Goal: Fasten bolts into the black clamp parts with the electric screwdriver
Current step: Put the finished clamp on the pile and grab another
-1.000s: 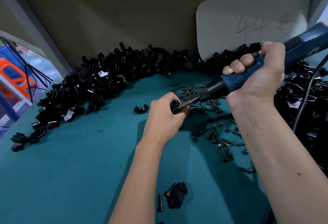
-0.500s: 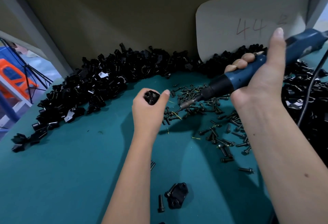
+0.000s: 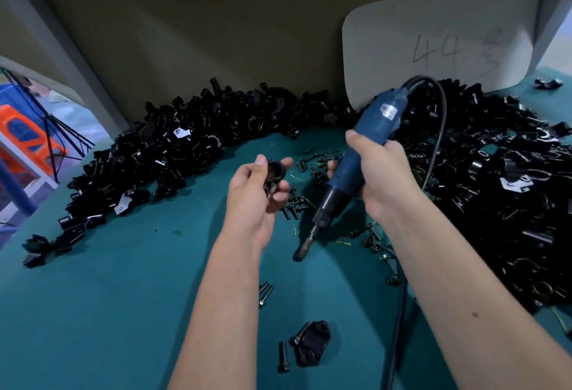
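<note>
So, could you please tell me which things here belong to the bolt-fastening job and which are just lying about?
Part of the job:
- blue electric screwdriver, gripped by the right hand
- round black clamp part, held in the left hand
- loose dark bolts
- heaped black clamp parts

Lying about:
- white card marked 44
- orange plastic stool

Bare green bench (image 3: 108,312) lies open at near left; clamp heaps (image 3: 161,154) wall the far edge and right, loose bolts (image 3: 312,170) scattered between.
</note>
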Tool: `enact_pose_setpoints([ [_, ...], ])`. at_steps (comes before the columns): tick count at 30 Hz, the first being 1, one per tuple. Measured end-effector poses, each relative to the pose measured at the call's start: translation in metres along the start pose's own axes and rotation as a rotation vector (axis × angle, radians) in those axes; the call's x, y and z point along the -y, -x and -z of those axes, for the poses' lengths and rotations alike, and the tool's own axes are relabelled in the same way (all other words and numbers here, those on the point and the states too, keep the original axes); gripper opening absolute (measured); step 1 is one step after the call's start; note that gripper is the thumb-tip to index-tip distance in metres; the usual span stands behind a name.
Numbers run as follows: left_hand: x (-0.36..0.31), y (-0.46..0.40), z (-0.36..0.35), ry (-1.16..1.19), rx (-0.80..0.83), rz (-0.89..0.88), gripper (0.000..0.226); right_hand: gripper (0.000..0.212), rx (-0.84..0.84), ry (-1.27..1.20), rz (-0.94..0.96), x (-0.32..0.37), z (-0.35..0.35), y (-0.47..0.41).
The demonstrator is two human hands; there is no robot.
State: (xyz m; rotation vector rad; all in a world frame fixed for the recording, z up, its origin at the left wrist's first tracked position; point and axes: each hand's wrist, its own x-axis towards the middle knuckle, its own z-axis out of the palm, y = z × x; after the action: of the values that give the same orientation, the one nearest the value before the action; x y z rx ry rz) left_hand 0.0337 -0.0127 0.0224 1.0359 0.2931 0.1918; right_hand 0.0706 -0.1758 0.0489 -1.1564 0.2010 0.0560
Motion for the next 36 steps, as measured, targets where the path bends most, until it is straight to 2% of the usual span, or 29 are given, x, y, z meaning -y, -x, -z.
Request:
enact_pose_setpoints([
  [5,-0.003,-0.001,0.004,0.217,0.023,0.079,0.018,0.019,-0.022,0.301,-0.004,-0.016,0.006,-0.007],
  [11,-0.004,-0.001,0.005,0.282,0.010,0.105,0.019,0.044,-0.025,0.533,0.051,-0.024,0.009,-0.009],
  [15,-0.005,0.000,0.004,0.192,-0.001,0.044,0.043,0.045,-0.055,0.781,0.169,-0.023,0.010,-0.009],
  [17,-0.005,0.000,0.005,0.165,-0.001,0.033,0.049,0.038,-0.047,0.865,0.219,-0.023,0.010,-0.009],
  [19,-0.004,0.001,0.005,0.155,-0.001,0.033,0.051,0.024,-0.060,0.855,0.232,-0.022,0.013,-0.009],
  [23,-0.003,0.002,0.002,0.157,-0.035,0.027,0.046,0.024,-0.093,0.770,0.242,-0.011,0.023,-0.013],
  [27,-0.002,0.001,0.002,0.238,-0.099,0.042,0.043,0.024,-0.072,0.986,0.241,-0.005,0.030,-0.014],
  [31,0.000,0.003,-0.003,0.094,-0.064,-0.034,0.030,0.016,-0.106,1.129,0.332,-0.001,0.029,-0.011],
  [34,0.000,0.008,-0.013,-0.013,-0.014,-0.108,0.021,0.012,-0.131,1.012,0.468,0.007,0.026,-0.007],
  [36,0.001,0.012,-0.025,-0.106,0.025,-0.168,0.024,0.011,0.060,0.831,0.474,0.014,0.021,0.000],
])
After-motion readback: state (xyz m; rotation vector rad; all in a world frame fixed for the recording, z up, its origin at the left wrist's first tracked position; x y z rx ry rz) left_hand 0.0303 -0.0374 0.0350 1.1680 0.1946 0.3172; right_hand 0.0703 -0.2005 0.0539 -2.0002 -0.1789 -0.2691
